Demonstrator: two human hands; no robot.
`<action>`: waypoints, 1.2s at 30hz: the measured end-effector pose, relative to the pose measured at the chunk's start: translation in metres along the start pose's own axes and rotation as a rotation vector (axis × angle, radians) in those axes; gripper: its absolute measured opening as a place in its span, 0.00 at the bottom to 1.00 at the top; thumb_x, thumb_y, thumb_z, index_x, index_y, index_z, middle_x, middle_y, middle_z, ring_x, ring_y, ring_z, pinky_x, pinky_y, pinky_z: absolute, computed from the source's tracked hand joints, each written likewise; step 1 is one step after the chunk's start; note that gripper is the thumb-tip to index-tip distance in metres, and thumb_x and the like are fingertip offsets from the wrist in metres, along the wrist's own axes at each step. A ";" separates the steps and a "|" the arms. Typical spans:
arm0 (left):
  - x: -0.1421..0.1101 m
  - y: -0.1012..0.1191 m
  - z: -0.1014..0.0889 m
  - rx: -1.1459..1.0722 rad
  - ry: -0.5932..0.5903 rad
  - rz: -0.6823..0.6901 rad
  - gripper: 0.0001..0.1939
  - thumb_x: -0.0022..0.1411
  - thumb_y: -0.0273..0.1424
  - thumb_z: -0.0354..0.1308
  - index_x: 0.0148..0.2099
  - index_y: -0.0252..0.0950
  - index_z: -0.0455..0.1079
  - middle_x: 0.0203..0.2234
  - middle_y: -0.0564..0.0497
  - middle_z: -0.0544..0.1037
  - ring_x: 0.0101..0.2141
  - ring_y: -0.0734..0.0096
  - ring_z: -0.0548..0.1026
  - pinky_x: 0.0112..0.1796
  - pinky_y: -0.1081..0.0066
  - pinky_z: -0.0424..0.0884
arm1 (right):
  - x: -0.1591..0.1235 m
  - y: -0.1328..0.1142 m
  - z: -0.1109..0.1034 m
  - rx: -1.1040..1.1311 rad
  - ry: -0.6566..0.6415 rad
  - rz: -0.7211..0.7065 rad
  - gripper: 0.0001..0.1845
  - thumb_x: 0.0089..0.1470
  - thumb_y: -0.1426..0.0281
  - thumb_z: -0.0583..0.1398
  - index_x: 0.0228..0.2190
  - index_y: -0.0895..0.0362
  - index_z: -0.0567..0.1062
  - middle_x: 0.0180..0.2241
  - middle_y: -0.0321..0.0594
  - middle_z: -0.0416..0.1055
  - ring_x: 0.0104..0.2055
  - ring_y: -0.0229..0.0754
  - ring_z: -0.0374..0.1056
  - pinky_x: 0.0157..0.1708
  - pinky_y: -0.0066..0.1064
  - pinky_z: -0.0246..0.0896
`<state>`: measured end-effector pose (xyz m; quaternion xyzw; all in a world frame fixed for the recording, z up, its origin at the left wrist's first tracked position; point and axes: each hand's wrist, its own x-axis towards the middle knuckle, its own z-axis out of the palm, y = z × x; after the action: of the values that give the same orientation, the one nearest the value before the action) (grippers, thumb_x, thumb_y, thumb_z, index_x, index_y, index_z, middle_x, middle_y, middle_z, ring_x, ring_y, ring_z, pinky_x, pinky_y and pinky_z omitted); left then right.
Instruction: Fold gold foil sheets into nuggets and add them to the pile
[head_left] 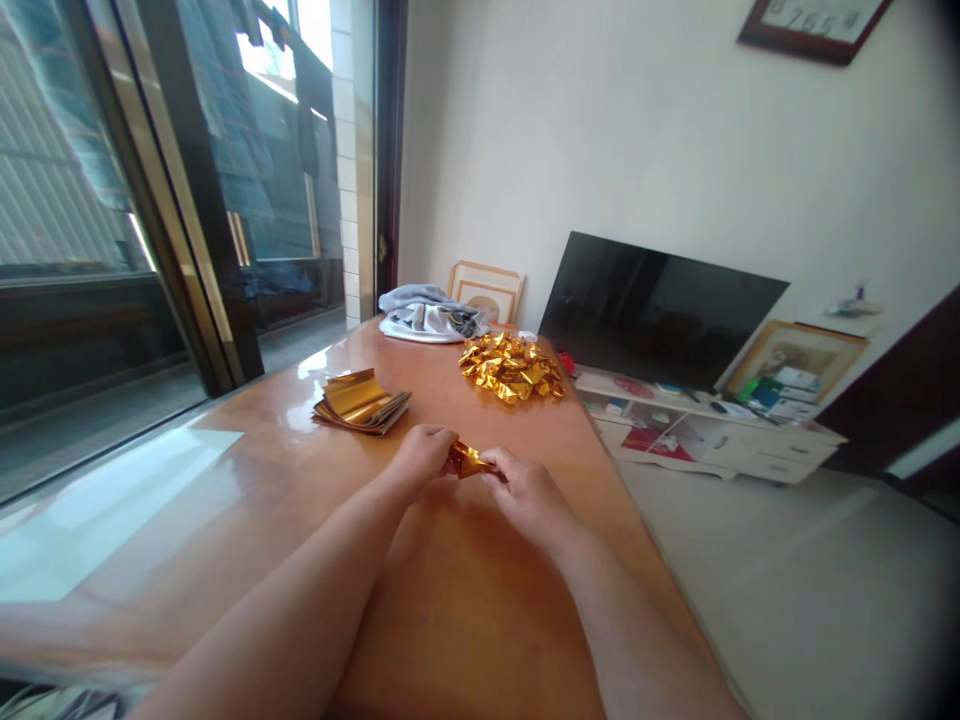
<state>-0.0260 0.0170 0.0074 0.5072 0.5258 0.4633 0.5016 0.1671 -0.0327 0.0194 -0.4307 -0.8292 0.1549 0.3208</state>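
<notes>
Both hands are clenched, neither released: the left hand (420,460) and right hand (529,497) pinch one crumpled gold foil piece (469,461) from either side, just above the table. I judge this hold keeps the piece clear of the surface and exposed for handling. Beyond the hands, the room runs between a glass door (180,200) on the left and a white wall (637,130) on the right, where a dark TV (652,310) leans above a white cabinet (712,430). The glossy wooden table (247,470) extends toward the far wall. Its working stock appears placed within reach: a foil pile (510,367) lies ahead of the hands, and a foil stack (361,402) lies to their left. A folded cloth (429,316) sits at the far end
</notes>
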 end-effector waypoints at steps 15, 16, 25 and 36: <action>-0.004 0.003 0.003 -0.032 -0.043 -0.009 0.14 0.54 0.39 0.58 0.27 0.32 0.76 0.22 0.43 0.81 0.23 0.66 0.75 0.25 0.71 0.65 | 0.001 0.006 0.004 -0.128 0.082 -0.021 0.13 0.61 0.74 0.55 0.45 0.52 0.73 0.38 0.40 0.79 0.39 0.45 0.74 0.38 0.29 0.62; -0.005 0.004 0.003 -0.035 -0.047 -0.010 0.15 0.55 0.39 0.58 0.28 0.32 0.76 0.22 0.42 0.81 0.23 0.66 0.75 0.25 0.71 0.65 | 0.001 0.005 0.004 -0.131 0.086 -0.023 0.13 0.61 0.74 0.55 0.45 0.52 0.73 0.38 0.40 0.79 0.39 0.45 0.74 0.38 0.29 0.62; -0.010 0.012 0.003 -0.049 -0.071 0.020 0.17 0.56 0.42 0.57 0.30 0.32 0.76 0.24 0.43 0.81 0.25 0.66 0.75 0.26 0.71 0.63 | 0.001 0.001 0.000 -0.094 0.078 -0.035 0.15 0.59 0.76 0.55 0.46 0.51 0.73 0.39 0.40 0.78 0.40 0.45 0.74 0.40 0.30 0.64; -0.021 0.028 0.002 -0.070 -0.027 0.073 0.23 0.60 0.38 0.52 0.52 0.33 0.76 0.35 0.43 0.83 0.35 0.61 0.80 0.33 0.68 0.67 | 0.003 -0.002 0.001 -0.121 0.203 -0.060 0.15 0.59 0.77 0.54 0.44 0.52 0.72 0.37 0.42 0.78 0.38 0.45 0.74 0.39 0.31 0.63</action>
<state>-0.0227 -0.0020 0.0367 0.5145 0.4837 0.4926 0.5086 0.1638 -0.0315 0.0206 -0.4378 -0.8129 0.0504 0.3809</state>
